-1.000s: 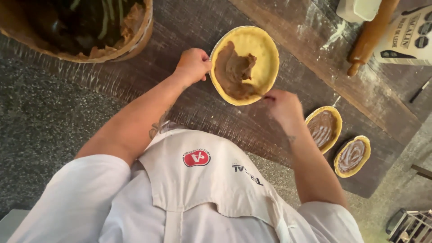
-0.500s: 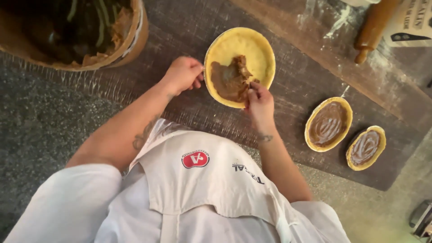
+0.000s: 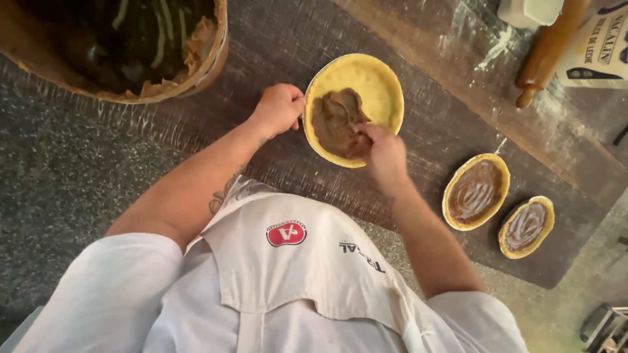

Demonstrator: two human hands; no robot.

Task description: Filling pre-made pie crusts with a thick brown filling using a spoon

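A round yellow pastry shell [image 3: 376,82] lies on the dark wooden board [image 3: 275,39], with a mound of brown caramel-like filling [image 3: 333,117] on its near left half. My left hand [image 3: 281,106] curls around the shell's left rim and holds it. My right hand [image 3: 384,151] reaches in from the near right, fingers bunched and pressed into the filling. What those fingers hold is hidden.
A large wooden bowl [image 3: 196,78] of dark filling stands at the far left. Two small filled tart shells [image 3: 476,191] [image 3: 526,226] lie to the right. A wooden rolling pin [image 3: 546,49] and a paper bag [image 3: 598,52] rest on the floured far right board.
My right hand moved from the shell's right edge into the filling and spread it. The left hand stays on the rim. The view has shifted a little.
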